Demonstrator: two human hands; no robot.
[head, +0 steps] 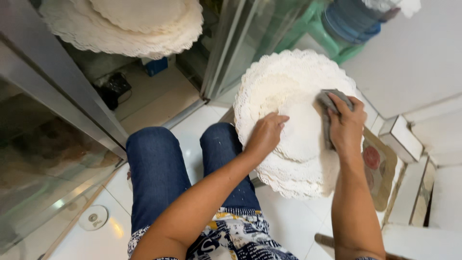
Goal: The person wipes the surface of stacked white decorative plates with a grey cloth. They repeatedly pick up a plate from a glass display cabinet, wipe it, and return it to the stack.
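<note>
A thick stack of round white lace doilies (284, 82) lies in front of my knees. My left hand (265, 134) rests on the stack's near left part, fingers curled onto the topmost doily (303, 130). My right hand (345, 126) is closed on a folded grey cloth (328, 103) and presses it against the top doily's right side. My legs in blue jeans (154, 168) sit left of the stack.
A second pile of white doilies (125, 21) lies at the upper left behind a metal-framed glass door (231, 53). A green plastic stool (327, 33) and blue container (351, 19) stand beyond. A small white box (399, 137) and a brown mat (380, 168) lie to the right.
</note>
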